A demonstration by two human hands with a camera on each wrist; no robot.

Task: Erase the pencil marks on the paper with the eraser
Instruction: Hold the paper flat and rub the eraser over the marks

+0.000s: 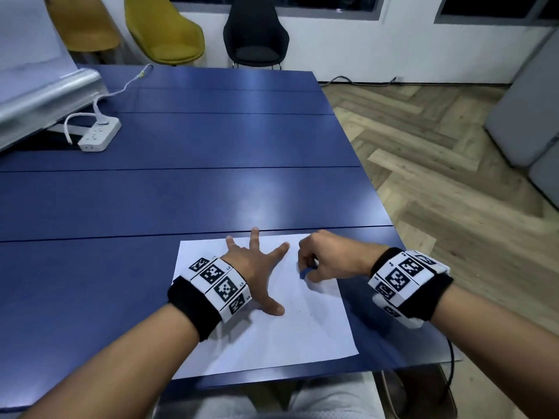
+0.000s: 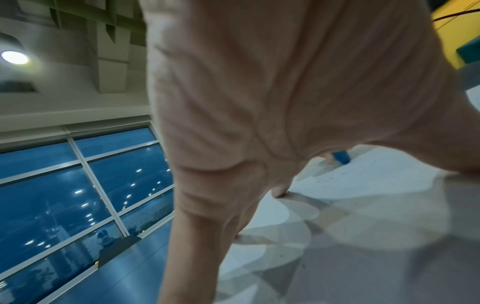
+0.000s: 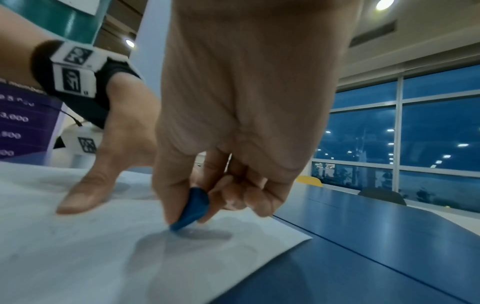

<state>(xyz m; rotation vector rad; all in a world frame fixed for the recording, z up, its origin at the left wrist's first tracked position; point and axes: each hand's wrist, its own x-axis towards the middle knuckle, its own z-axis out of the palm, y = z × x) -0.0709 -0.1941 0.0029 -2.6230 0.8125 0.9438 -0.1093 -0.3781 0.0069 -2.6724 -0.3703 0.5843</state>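
My left hand (image 1: pixel 253 265) lies flat with fingers spread on the paper (image 1: pixel 272 337). My right hand (image 1: pixel 328 257) pinches the blue eraser (image 3: pixel 192 208), its tip touching the paper on the blue table (image 1: pixel 193 189).

I log: blue table (image 1: pixel 196 192); white power strip (image 1: pixel 99 133) far left; two yellow chairs (image 1: pixel 165 30), one black chair (image 1: pixel 255 33) beyond.

Paper (image 1: pixel 266 337) on table (image 1: pixel 181 192) near edge; power strip (image 1: pixel 99 135) far left.
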